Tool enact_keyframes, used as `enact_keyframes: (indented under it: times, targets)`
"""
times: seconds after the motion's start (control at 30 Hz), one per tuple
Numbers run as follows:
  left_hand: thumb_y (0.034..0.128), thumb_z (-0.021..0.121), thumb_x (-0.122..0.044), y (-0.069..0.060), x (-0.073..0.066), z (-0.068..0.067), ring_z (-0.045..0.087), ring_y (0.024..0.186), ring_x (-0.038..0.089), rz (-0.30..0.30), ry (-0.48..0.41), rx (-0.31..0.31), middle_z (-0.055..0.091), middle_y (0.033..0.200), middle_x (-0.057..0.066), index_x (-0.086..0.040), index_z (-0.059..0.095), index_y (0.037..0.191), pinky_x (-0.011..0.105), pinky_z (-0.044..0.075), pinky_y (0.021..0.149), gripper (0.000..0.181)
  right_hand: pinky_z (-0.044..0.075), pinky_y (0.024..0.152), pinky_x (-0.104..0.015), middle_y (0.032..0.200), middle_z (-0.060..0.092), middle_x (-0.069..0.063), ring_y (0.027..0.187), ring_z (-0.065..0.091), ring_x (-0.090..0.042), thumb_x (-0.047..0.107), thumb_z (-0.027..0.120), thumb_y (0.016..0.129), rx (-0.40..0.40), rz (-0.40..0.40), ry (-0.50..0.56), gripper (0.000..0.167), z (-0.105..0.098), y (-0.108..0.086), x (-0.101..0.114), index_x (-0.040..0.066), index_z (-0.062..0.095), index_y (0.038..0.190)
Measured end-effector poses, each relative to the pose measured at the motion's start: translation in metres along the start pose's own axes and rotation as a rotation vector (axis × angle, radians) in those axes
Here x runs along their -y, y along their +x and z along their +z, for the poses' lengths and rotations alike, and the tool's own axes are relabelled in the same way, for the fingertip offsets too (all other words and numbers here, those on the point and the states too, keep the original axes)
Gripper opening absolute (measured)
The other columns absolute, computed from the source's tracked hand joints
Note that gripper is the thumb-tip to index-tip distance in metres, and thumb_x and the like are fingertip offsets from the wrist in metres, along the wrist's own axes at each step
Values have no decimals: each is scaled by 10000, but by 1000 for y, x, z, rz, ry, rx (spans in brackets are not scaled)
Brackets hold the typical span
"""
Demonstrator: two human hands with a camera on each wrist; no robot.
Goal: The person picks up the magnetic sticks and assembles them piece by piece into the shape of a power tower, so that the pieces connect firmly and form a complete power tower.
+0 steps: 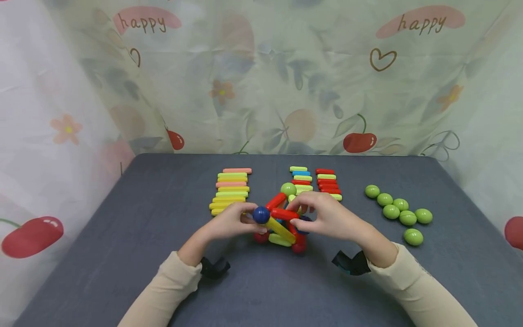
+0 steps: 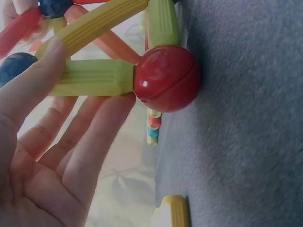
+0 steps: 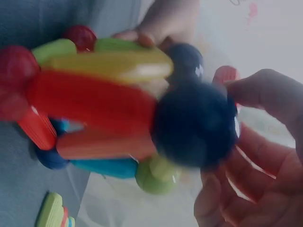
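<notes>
A structure of coloured rods and balls stands on the table in front of the person, with a yellow rod point(image 1: 281, 230) slanting down from a dark blue ball point(image 1: 261, 215) to a red ball point(image 1: 299, 245). The left hand point(image 1: 233, 221) grips its left side; in the left wrist view the thumb lies over a light green rod point(image 2: 99, 78), fingers beneath, beside a red ball point(image 2: 168, 78). From the right, the right hand point(image 1: 327, 215) holds the structure near a red rod point(image 1: 283, 214). In the right wrist view its fingers point(image 3: 265, 90) curl beside a dark blue ball point(image 3: 195, 125).
Behind the structure, a column of yellow, green and pink rods point(image 1: 232, 194) lies left, and two columns of mixed rods point(image 1: 301, 178) and mostly red rods point(image 1: 328, 181) lie right. Several green balls point(image 1: 391, 211) rest at the right of the dark table point(image 1: 171, 195). Patterned cloth hangs behind.
</notes>
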State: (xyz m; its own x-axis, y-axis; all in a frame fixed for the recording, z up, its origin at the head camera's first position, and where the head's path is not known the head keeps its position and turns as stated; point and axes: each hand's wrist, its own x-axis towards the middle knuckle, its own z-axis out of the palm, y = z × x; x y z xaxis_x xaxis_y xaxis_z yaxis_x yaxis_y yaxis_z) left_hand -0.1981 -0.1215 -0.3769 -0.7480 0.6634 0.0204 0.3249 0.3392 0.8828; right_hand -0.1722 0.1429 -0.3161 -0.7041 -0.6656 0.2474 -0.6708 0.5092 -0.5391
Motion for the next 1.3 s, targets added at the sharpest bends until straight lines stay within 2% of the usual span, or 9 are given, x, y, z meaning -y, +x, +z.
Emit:
enact_keyframes:
  times: [0.17, 0.4, 0.67, 0.77, 0.87, 0.97, 1.1, 1.2, 1.3]
  targets:
    - [861, 725, -82, 1, -3, 2, 697, 938, 184, -28, -42, 22, 670, 1069, 138, 9, 631, 1105, 301, 544, 898, 276, 486, 680, -235, 891, 583, 3, 794, 511, -95, 128, 737, 813, -8, 41, -120, 139, 7, -5, 8, 87, 688, 937]
    - [839, 751, -90, -4, -8, -4, 687, 967, 222, -16, -77, -13, 657, 1064, 146, 5, 623, 1130, 320, 559, 870, 332, 468, 655, -231, 868, 585, 5, 793, 494, -104, 137, 759, 800, -23, 82, -187, 135, 9, -5, 11, 107, 688, 910]
    - [843, 751, -106, -5, -8, -6, 689, 961, 220, -20, -74, -12, 669, 1068, 157, 13, 614, 1133, 315, 561, 863, 343, 456, 657, -241, 853, 596, 21, 790, 493, -113, 152, 790, 787, -4, 101, -261, 174, 9, -6, 13, 107, 728, 943]
    - [842, 751, -104, -4, -9, -5, 691, 953, 216, -17, -75, -11, 671, 1062, 157, 15, 615, 1130, 313, 562, 859, 340, 461, 661, -239, 859, 597, 18, 794, 495, -110, 161, 797, 787, 2, 99, -266, 197, 9, -7, 12, 107, 734, 965]
    - [841, 751, -99, -4, -9, -4, 691, 946, 212, -18, -78, -11, 673, 1056, 156, 16, 615, 1128, 309, 563, 855, 338, 482, 683, -247, 885, 610, 30, 805, 514, -96, 187, 788, 808, 0, 100, -192, 200, 6, -8, 8, 115, 731, 985]
    - [843, 749, -99, -4, -10, -4, 690, 942, 208, -17, -75, -12, 670, 1053, 155, 15, 612, 1132, 309, 564, 853, 339, 513, 708, -273, 897, 635, 33, 788, 554, -91, 184, 754, 845, -45, 96, -66, 165, -2, -9, -1, 110, 718, 988]
    - [852, 743, -118, -5, -13, -5, 682, 949, 206, -20, -83, -24, 653, 1073, 148, -2, 593, 1163, 316, 562, 860, 364, 527, 727, -310, 884, 665, -2, 781, 597, -130, 148, 690, 899, -121, 180, 8, 114, -17, -6, -30, 79, 699, 989]
    - [860, 738, -136, -6, -16, -5, 677, 955, 209, -20, -96, -39, 644, 1087, 147, -13, 579, 1178, 326, 561, 867, 376, 513, 731, -320, 899, 681, -48, 815, 612, -179, 147, 658, 922, -100, 291, -7, 140, -23, -3, -58, 43, 691, 1009]
    - [863, 735, -136, -6, -17, -5, 681, 957, 212, -17, -100, -46, 645, 1086, 146, -18, 579, 1170, 331, 561, 868, 364, 518, 731, -342, 938, 691, -90, 829, 625, -220, 141, 649, 925, -32, 355, -18, 177, -19, 0, -84, 5, 684, 1031]
